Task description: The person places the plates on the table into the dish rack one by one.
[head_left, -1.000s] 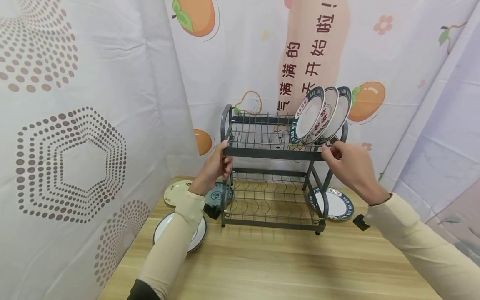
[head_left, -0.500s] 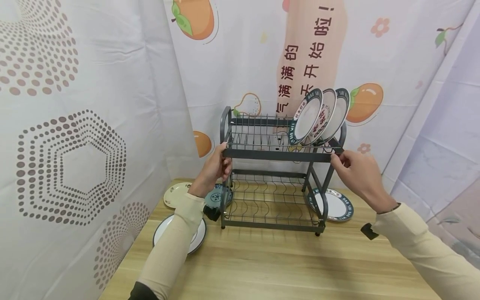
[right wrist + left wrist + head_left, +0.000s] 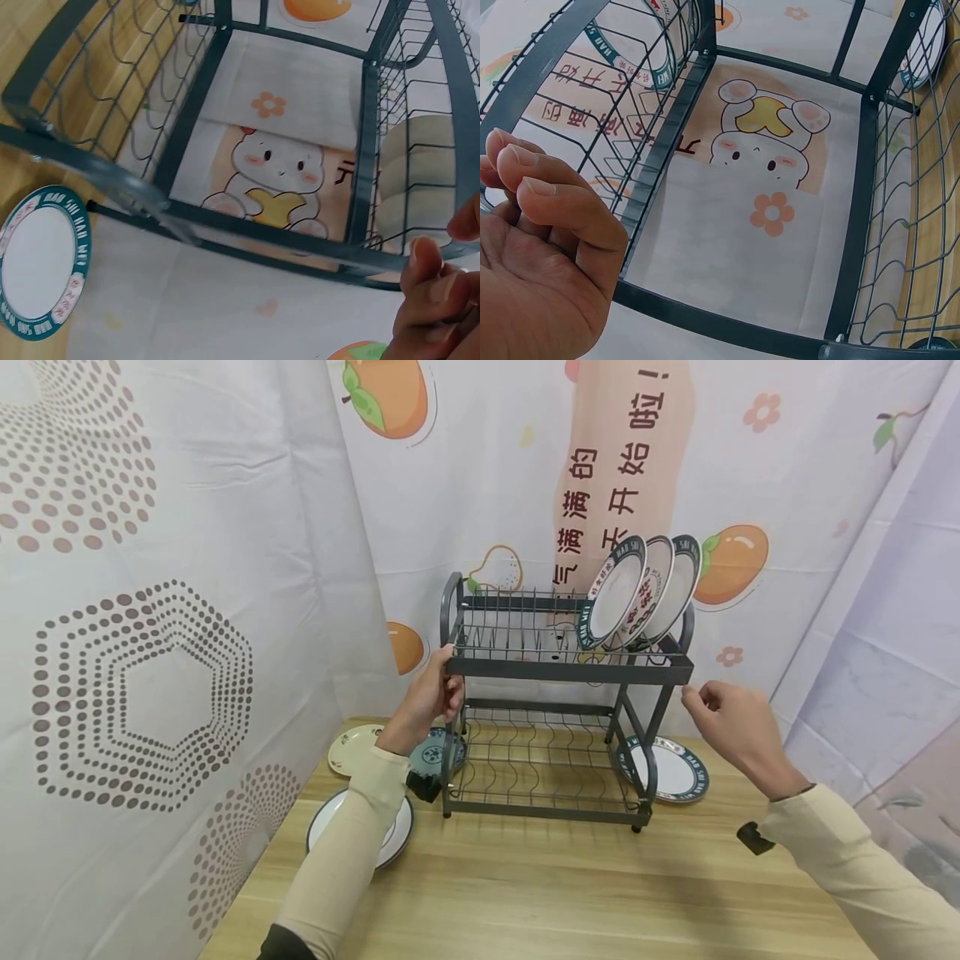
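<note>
A dark two-tier dish rack (image 3: 570, 671) stands on the table. My left hand (image 3: 429, 697) grips the left front corner of its upper tier, thumb at the rail and fingers curled below. Just off the right front corner, my right hand (image 3: 731, 722) hangs with loosely curled fingers and nothing in them; the right wrist view shows its fingertips (image 3: 426, 259) close to the rail. Three white plates lean in the upper tier's right end: a green-rimmed front plate (image 3: 615, 597), a middle plate with red print (image 3: 649, 602), and a rear plate (image 3: 688, 581) with a green rim.
The lower tier (image 3: 547, 812) has wavy wires. Behind the rack's right leg lies a green-rimmed plate (image 3: 678, 768). At the left are a pale yellow plate (image 3: 348, 750), a blue-green plate (image 3: 437, 753) and a white dark-rimmed plate (image 3: 399, 835), partly behind the left arm. Printed curtains (image 3: 465, 468) enclose the table.
My right hand has slid right along the upper front rail to its corner, then come off it, down and to the right. The left hand stays at its corner; the plates keep their places.
</note>
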Motion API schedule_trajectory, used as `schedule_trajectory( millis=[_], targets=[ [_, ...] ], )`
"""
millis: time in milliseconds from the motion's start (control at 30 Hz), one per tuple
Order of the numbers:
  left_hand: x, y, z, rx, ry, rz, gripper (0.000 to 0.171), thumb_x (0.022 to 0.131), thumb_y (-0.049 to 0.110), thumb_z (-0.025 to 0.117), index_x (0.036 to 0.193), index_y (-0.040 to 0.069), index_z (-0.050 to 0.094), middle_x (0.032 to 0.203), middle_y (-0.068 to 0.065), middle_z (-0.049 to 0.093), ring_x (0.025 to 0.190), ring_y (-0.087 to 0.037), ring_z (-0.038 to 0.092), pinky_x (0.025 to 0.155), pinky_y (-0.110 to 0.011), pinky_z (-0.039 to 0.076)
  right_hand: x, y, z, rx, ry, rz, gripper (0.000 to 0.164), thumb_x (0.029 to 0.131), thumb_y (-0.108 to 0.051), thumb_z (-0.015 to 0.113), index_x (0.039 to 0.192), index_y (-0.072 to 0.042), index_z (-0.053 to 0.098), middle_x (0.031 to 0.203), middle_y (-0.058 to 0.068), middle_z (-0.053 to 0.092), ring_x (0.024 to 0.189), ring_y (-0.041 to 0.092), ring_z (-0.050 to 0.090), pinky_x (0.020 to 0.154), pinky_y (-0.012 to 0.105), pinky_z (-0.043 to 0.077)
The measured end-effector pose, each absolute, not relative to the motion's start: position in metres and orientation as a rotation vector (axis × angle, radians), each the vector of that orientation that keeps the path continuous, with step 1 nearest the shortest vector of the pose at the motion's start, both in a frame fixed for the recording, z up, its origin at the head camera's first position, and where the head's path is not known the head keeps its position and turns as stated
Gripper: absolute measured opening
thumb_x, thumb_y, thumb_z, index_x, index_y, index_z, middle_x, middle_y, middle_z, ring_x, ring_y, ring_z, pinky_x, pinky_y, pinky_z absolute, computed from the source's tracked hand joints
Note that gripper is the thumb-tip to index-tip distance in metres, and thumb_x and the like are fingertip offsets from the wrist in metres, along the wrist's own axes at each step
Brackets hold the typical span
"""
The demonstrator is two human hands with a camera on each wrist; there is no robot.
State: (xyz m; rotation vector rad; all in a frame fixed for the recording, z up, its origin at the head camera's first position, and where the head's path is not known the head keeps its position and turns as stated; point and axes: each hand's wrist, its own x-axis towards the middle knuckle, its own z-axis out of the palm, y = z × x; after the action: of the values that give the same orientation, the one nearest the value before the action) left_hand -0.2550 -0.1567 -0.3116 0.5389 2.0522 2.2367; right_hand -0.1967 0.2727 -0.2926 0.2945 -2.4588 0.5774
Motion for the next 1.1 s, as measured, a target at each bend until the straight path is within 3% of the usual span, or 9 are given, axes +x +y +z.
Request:
schedule_trajectory(
  millis=[1100],
  targets=[
    [-0.257,-0.156,-0.311,0.54,2.057,2.229,0.066,0.102,0.069,0.039,0.073,0.009,0.037,0.058,-0.003,0.044,0.046,-0.018,0.039,0.047,-0.033,0.036,-0.22,0.34,-0.356,0.096,-2.731,0.62,0.048,0.105,-0.036,0.045,0.068,-0.01,0.061,0.057,-0.003,0.062,0.053,0.018,0.054,0.049,0.035,0.035]
  ],
)
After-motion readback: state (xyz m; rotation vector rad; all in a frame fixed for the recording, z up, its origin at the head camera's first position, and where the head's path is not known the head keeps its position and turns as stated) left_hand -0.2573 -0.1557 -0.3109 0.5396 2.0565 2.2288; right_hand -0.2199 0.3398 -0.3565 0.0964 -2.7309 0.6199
